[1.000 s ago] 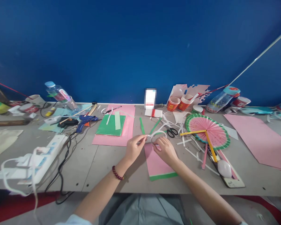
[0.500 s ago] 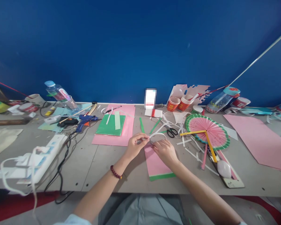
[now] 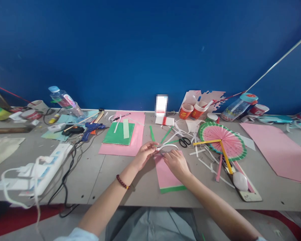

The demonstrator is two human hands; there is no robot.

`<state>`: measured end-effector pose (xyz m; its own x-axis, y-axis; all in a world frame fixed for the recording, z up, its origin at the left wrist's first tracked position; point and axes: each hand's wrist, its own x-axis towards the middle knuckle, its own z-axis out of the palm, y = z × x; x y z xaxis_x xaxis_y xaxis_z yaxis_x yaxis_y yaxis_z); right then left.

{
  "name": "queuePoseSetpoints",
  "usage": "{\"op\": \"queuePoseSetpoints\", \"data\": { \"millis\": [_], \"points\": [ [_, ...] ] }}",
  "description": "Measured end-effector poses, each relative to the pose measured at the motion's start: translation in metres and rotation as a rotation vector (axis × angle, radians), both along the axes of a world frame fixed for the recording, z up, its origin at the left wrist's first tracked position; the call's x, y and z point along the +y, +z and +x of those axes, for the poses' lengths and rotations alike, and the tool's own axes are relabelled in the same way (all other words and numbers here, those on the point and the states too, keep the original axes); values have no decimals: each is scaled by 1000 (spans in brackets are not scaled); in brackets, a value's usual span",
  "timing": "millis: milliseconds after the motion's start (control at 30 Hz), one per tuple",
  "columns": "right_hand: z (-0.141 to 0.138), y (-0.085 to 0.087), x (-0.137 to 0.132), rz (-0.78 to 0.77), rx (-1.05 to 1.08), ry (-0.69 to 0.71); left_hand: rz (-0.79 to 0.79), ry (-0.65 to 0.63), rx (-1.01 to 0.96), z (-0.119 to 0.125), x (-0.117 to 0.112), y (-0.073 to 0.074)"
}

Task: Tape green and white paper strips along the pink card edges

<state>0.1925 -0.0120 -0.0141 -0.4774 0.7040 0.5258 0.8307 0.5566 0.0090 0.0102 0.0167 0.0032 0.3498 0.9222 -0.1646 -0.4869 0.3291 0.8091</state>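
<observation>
A narrow white strip (image 3: 169, 145) arches between my two hands above the table. My left hand (image 3: 146, 155) pinches one end between thumb and fingertips. The other end curves down behind my right hand (image 3: 176, 163), whose bent fingers close on the strip over the top of a pink paper sheet (image 3: 167, 177). That sheet has a green band (image 3: 173, 189) along its near edge. Just beyond my right hand lie black-handled scissors (image 3: 184, 142), and green paper strips (image 3: 167, 135) lie beyond my hands.
On the right a watermelon-patterned paper fan (image 3: 230, 144) lies beside a white stone (image 3: 240, 181). Red paper cups (image 3: 186, 111) stand by the blue wall. To the left are a green packet (image 3: 117, 136) on pink paper, a blue glue gun (image 3: 92, 130) and a power strip (image 3: 52, 167).
My left hand has shifted slightly down and left with the strip's end, and its fingers have turned a little. The strip's arch sits a bit lower. My right hand stays nearly in place.
</observation>
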Motion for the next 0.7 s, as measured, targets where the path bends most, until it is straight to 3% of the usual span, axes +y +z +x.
{"op": "queuePoseSetpoints", "data": {
  "millis": [167, 367, 700],
  "points": [
    [-2, 6, -3, 15, 37, 15, 12, -38, -82, 2, -2, 3],
    [1, 27, -8, 244, 245, 85, 35, -72, -12, 0, -6, 11],
    [16, 47, 14, -590, 454, 129, 98, -80, 127, 2, -8, 17]
  ]
}}
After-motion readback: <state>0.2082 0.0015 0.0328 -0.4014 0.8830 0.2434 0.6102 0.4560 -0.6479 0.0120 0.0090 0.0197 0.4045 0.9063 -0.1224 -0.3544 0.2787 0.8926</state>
